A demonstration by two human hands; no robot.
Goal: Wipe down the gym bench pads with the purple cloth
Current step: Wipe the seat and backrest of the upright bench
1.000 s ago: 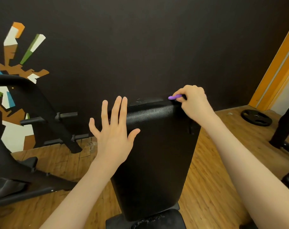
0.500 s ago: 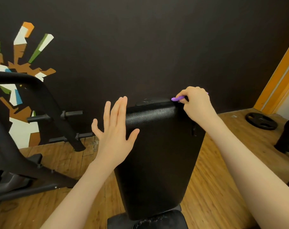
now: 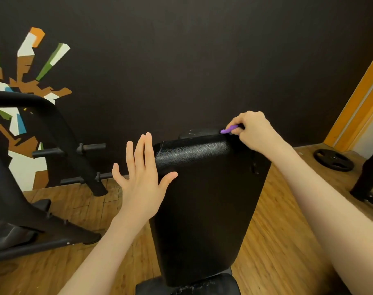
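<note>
The black bench back pad stands inclined in the middle of the view, its top edge toward the dark wall. My right hand is at the pad's top right corner with its fingers curled, pinching the purple cloth; only a small bit of cloth shows past the fingers. My left hand is spread, fingers straight, at the pad's upper left edge, thumb over the pad face. The black seat pad shows at the bottom edge.
A black rack frame with pegs stands on the left over the wooden floor. A black weight plate lies at the right by an orange door frame. Another black machine base is at the far right.
Both hands stay at the top of the back pad. The right hand with the cloth has lifted slightly at the top right corner; the view has shifted a little.
</note>
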